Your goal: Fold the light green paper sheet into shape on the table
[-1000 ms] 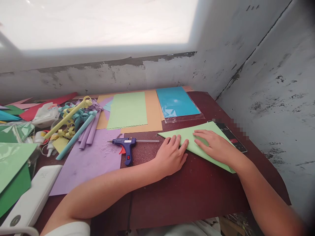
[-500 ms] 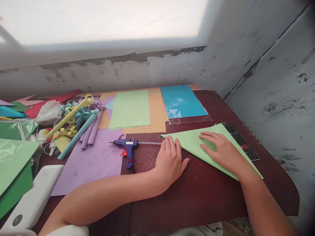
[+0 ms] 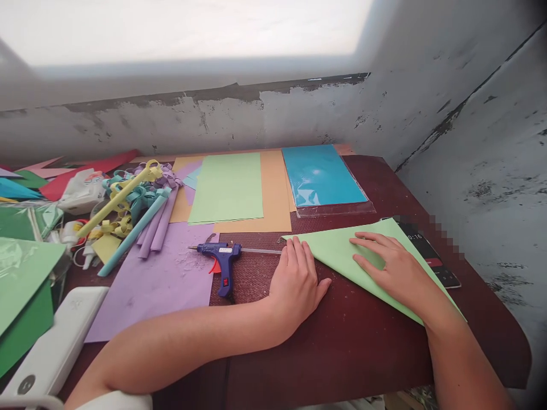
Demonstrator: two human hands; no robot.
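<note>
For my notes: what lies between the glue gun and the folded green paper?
The head view shows the left hand there, and a clear stick jutting from the glue gun towards that hand.

On the table (image 3: 342,364), the folded paper (image 3: 337,250) lies partly over the phone (image 3: 442,272). The wrapped pack (image 3: 322,179) is behind it. The glue gun (image 3: 224,267) sits left, and farther left, paper rolls (image 3: 164,223) lie behind the power bank (image 3: 60,330).

The folded green sheet (image 3: 331,246) is matt, smooth paper; the blue sheet (image 3: 322,173) lies under clear, glossy film (image 3: 342,211). Smooth plastic forms the glue gun (image 3: 223,256) (its nozzle (image 3: 194,247) looks metallic) and the white power bank (image 3: 60,341). The surface (image 3: 252,280) looks woven beside the glue gun; the wall (image 3: 231,125) is rough, flaking.
</note>
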